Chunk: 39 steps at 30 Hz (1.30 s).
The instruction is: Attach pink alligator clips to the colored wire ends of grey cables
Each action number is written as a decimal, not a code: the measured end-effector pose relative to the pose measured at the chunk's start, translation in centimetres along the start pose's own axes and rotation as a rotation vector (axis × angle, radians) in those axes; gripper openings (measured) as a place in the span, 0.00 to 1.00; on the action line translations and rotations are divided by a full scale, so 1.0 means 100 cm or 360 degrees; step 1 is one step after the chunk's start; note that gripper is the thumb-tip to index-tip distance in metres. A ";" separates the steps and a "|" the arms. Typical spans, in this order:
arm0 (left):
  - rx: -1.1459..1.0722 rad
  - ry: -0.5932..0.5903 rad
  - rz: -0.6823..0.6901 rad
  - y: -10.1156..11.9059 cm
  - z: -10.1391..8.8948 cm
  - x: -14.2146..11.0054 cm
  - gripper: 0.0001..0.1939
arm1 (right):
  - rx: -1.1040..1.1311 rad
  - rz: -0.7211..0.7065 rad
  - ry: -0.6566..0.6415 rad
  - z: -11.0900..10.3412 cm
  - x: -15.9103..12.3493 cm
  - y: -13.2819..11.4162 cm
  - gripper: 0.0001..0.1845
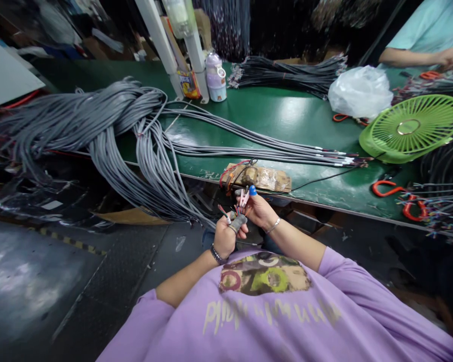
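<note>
wearer's two hands (224, 239), one fan (411, 125), one lilac bottle (216, 80)

Grey cables (115, 115), green table (260, 108)

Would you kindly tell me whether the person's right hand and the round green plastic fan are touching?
Apart: the head view shows green tabletop between the right hand and the fan.

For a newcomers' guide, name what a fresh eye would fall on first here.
The heap of grey cables catches the eye first, sprawling over the left of the green table and drooping past its near edge. The green fan stands out on the right, beside a white plastic bag. In the middle, off the near edge, the left hand grips thin coloured wires, with the right hand close by, one fingertip covered in blue.
</note>
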<state>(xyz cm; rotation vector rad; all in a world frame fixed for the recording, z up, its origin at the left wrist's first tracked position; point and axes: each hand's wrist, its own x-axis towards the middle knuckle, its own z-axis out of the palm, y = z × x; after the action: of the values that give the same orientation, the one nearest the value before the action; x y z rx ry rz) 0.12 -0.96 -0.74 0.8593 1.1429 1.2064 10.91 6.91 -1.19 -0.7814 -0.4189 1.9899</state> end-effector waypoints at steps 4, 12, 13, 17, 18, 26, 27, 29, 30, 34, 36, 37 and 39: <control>-0.0019 0.0007 0.0033 0.003 -0.003 -0.005 0.14 | -0.0005 0.0093 -0.0111 -0.001 -0.008 -0.006 0.25; -0.0072 0.0130 0.0148 0.003 -0.004 -0.009 0.14 | -0.0203 -0.0005 -0.0141 -0.005 -0.012 -0.012 0.14; -0.0073 0.0143 0.0158 0.003 -0.004 -0.008 0.14 | -0.0210 -0.0014 -0.0150 -0.005 -0.012 -0.012 0.14; -0.0033 0.0194 0.0161 0.005 0.000 -0.005 0.15 | -0.0216 -0.0004 -0.0164 -0.005 -0.012 -0.011 0.14; -0.0030 0.0201 0.0160 0.005 0.000 -0.005 0.15 | -0.0207 0.0019 -0.0163 -0.005 -0.011 -0.010 0.15; -0.0044 0.0138 0.0143 -0.001 0.001 -0.001 0.14 | 0.0012 0.0167 -0.0127 -0.003 -0.003 -0.006 0.17; -0.0031 0.0133 0.0134 -0.002 0.000 -0.001 0.14 | 0.0025 0.0152 -0.0101 -0.003 -0.002 -0.005 0.17; -0.0006 0.0141 0.0109 -0.004 0.000 -0.001 0.14 | 0.0049 0.0122 -0.0072 -0.002 -0.001 -0.004 0.16; 0.0005 0.0150 0.0098 -0.005 0.000 0.000 0.15 | 0.0059 0.0111 -0.0064 -0.001 0.000 -0.003 0.16; 0.0028 0.0168 0.0090 -0.005 0.001 0.000 0.16 | 0.0058 0.0120 -0.0050 -0.001 -0.002 -0.001 0.17; 0.0024 0.0158 0.0095 -0.003 0.000 -0.001 0.16 | 0.0038 0.0139 -0.0077 -0.002 -0.004 -0.002 0.19; 0.0020 0.0153 0.0098 -0.002 0.000 -0.002 0.16 | 0.0026 0.0150 -0.0102 -0.003 -0.006 -0.002 0.21; 0.0016 0.0148 0.0106 0.000 -0.001 -0.003 0.15 | -0.0004 0.0174 -0.0161 -0.006 -0.009 -0.004 0.23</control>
<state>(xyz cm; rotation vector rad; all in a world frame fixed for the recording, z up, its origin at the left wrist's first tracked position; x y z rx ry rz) 0.05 -1.28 -0.74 0.8621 1.2041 1.3074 11.92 6.30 -1.11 -0.7206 -0.4457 2.1376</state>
